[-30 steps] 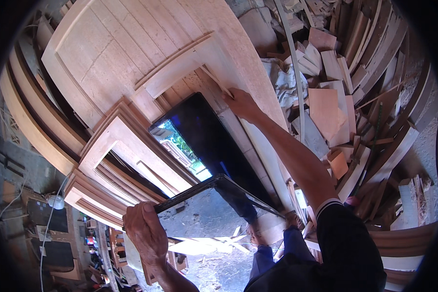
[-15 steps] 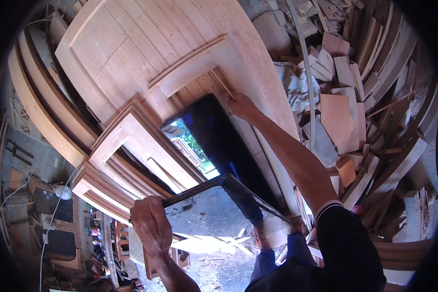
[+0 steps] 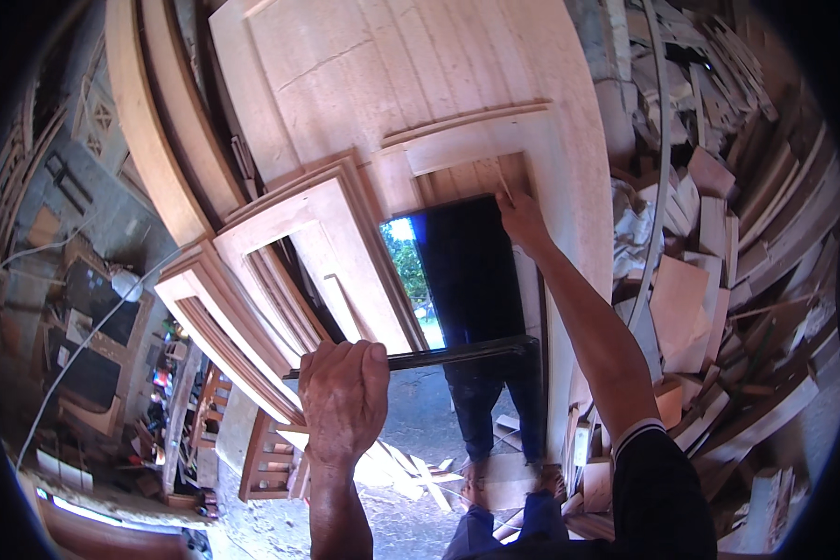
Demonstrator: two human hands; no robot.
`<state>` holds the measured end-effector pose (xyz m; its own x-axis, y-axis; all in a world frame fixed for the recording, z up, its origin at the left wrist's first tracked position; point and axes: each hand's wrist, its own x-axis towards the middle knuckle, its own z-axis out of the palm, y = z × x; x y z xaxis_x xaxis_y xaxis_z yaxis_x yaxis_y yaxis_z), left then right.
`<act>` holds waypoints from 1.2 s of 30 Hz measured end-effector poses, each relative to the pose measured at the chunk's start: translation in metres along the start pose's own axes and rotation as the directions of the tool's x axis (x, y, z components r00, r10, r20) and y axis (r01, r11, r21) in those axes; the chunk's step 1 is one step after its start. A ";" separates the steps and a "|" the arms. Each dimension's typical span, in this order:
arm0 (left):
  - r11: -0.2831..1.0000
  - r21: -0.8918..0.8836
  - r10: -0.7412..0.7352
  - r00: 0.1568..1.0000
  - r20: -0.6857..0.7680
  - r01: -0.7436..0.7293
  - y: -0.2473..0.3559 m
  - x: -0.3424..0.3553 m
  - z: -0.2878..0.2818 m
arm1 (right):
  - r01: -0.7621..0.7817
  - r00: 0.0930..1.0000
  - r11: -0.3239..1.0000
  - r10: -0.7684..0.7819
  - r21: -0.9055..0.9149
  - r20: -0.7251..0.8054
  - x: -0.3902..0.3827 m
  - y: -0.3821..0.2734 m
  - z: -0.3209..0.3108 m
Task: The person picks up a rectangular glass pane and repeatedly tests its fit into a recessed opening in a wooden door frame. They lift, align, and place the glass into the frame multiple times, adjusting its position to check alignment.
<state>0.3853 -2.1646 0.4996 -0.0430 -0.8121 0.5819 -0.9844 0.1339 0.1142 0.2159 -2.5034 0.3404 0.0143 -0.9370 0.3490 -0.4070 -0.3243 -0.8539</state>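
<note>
Near me, a glossy mirror-like panel with a dark edge (image 3: 411, 411) leans back and reflects the floor and my trousered legs. Its upper edge is gripped by my left hand (image 3: 345, 397), fingers folded over the top at the left. Behind it a dark, shiny panel (image 3: 471, 271) rests against pale wooden frames, with trees and daylight mirrored along its left side. My right hand (image 3: 525, 224) reaches past that panel's upper right corner, fingers closed around a thin wooden strip (image 3: 502, 175) in front of a wooden frame's opening. Its fingertips are partly hidden.
Wooden frames (image 3: 317, 219) stand stacked at the left of the panels. Behind everything leans a large wooden door panel (image 3: 420, 65). Offcuts (image 3: 686, 299) lie heaped on the right, near my right arm. A cable (image 3: 75, 355) hangs on the left. My feet are just below the near panel.
The whole view has turned, shifting the wood and panels to the right. The near panel's top edge now looks more level. Both hands keep their grips.
</note>
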 end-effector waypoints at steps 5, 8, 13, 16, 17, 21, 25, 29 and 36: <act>1.000 0.023 0.000 1.000 0.012 0.000 -0.005 -0.002 -0.003 | -0.023 1.000 0.999 0.024 0.027 -0.006 -0.004 -0.020 0.004; 1.000 0.018 -0.021 0.999 0.040 0.020 -0.005 -0.002 -0.004 | -0.039 0.999 0.999 0.039 -0.007 -0.011 0.002 -0.018 0.004; 1.000 0.014 -0.027 0.998 0.056 0.027 -0.005 -0.004 -0.009 | -0.002 1.000 0.998 0.002 -0.064 0.008 0.004 -0.019 0.006; 0.999 0.021 -0.031 0.998 0.061 0.029 -0.005 -0.004 -0.009 | -0.016 1.000 0.996 0.017 -0.092 0.007 0.007 -0.015 0.005; 0.999 0.020 -0.030 0.998 0.056 0.029 -0.004 -0.004 -0.009 | -0.017 1.000 0.994 0.018 -0.107 0.000 0.007 -0.015 0.005; 1.000 0.012 -0.015 0.999 0.045 0.015 -0.004 -0.005 -0.010 | -0.015 1.000 0.994 0.015 -0.111 0.002 0.006 -0.018 0.000; 0.999 0.036 -0.024 0.997 0.071 0.021 -0.004 -0.005 -0.011 | 0.004 1.000 0.991 -0.006 -0.136 -0.015 0.001 -0.024 0.002; 0.999 0.028 -0.021 0.997 0.074 0.018 -0.004 -0.003 -0.010 | 0.001 0.998 0.996 -0.006 -0.088 -0.057 -0.001 -0.021 0.001; 0.999 0.023 -0.030 0.996 0.084 0.028 -0.007 -0.002 -0.009 | -0.014 0.999 0.992 0.008 -0.127 -0.047 0.000 -0.022 0.001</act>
<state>0.3937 -2.1583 0.5052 -0.0278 -0.8607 0.5083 -0.9888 0.0982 0.1122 0.2257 -2.4965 0.3590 -0.0319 -0.9324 0.3599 -0.5196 -0.2921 -0.8029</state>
